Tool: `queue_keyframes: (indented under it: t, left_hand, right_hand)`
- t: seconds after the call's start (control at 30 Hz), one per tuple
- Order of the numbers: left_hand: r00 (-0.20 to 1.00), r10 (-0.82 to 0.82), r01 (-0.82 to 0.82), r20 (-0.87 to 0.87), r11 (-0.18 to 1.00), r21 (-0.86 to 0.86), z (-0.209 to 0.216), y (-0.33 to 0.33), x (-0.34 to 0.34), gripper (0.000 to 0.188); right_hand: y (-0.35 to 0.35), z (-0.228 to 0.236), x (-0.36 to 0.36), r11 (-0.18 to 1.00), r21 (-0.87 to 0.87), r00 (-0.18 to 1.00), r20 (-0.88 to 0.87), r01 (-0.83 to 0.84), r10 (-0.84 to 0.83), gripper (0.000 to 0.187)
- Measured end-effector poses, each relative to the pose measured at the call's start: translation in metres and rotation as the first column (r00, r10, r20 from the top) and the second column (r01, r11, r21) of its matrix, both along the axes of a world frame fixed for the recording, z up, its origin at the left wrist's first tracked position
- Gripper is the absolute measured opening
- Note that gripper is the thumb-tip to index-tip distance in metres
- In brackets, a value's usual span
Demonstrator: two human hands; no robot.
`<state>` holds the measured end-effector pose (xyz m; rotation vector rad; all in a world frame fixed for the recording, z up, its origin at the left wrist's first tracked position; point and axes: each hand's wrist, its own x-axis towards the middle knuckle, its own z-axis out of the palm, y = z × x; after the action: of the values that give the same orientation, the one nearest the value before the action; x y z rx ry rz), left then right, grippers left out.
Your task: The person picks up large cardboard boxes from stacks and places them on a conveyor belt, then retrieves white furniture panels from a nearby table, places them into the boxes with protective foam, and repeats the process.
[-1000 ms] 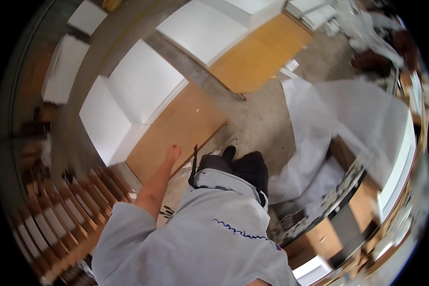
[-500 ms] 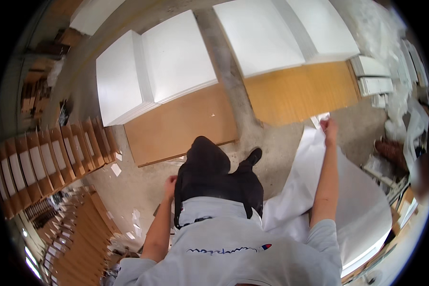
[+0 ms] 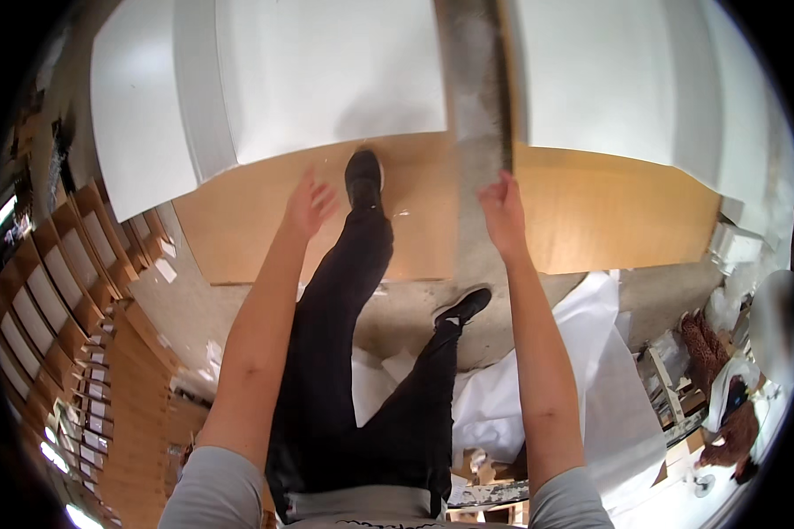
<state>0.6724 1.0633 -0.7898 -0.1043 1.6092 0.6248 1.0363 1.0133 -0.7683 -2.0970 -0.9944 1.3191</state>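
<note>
Both of my arms reach forward over the boards. My left hand (image 3: 311, 204) hangs above the brown board (image 3: 265, 225), its fingers spread and slightly blurred, with nothing in them. To the right, my right hand (image 3: 503, 210) is over the gap beside the yellow-brown board (image 3: 609, 212); its fingers are loosely bent and nothing shows in them. Beyond the hands lie stacks of white panels, one on the left (image 3: 326, 70) and one on the right (image 3: 591, 79). A large white sheet (image 3: 582, 335) lies crumpled below my right hand, apart from it.
My black shoe (image 3: 363, 176) is on the brown board, the other shoe (image 3: 464, 306) on the concrete floor. A rack of upright brown boards (image 3: 71, 256) stands at left. White blocks (image 3: 734, 247) and a dark red-brown bundle (image 3: 704, 339) lie at right.
My right hand has let go of the white sheet and moved left. My left hand has come up and forward. I have stepped onto the brown board, closer to the panel stacks.
</note>
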Motion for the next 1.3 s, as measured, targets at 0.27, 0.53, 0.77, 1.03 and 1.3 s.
queue_keyframes:
  t: [0.27, 0.53, 0.77, 1.03, 1.3]
  left_hand:
    - [0.961, 0.256, -0.257, -0.103, 0.966, 0.006, -0.142, 0.108, 0.007, 0.073]
    - [0.924, 0.296, -0.304, -0.242, 0.953, 0.004, -0.167, 0.066, 0.033, 0.067]
    - [0.961, 0.255, -0.266, -0.107, 0.959, -0.100, -0.135, 0.001, 0.048, 0.061]
    - [0.968, 0.251, -0.252, -0.028, 0.957, -0.146, 0.010, -0.083, 0.059, 0.051]
    - [0.900, 0.270, -0.210, -0.343, 0.957, 0.202, 0.274, -0.086, 0.058, 0.037]
  right_hand:
    - [0.152, -0.178, -0.109, 0.967, 0.147, 0.916, 0.376, -0.209, 0.140, 0.089]
    - [0.134, -0.188, -0.094, 0.990, 0.125, 0.992, 0.120, -0.064, 0.049, 0.072]
    - [0.085, -0.167, -0.039, 0.926, -0.283, 0.953, 0.100, -0.248, 0.286, 0.069]
    - [0.004, -0.016, 0.001, 0.927, -0.275, 0.948, -0.257, -0.256, 0.185, 0.053]
    - [0.034, 0.135, -0.003, 0.923, -0.382, 0.485, -0.801, 0.040, -0.352, 0.050]
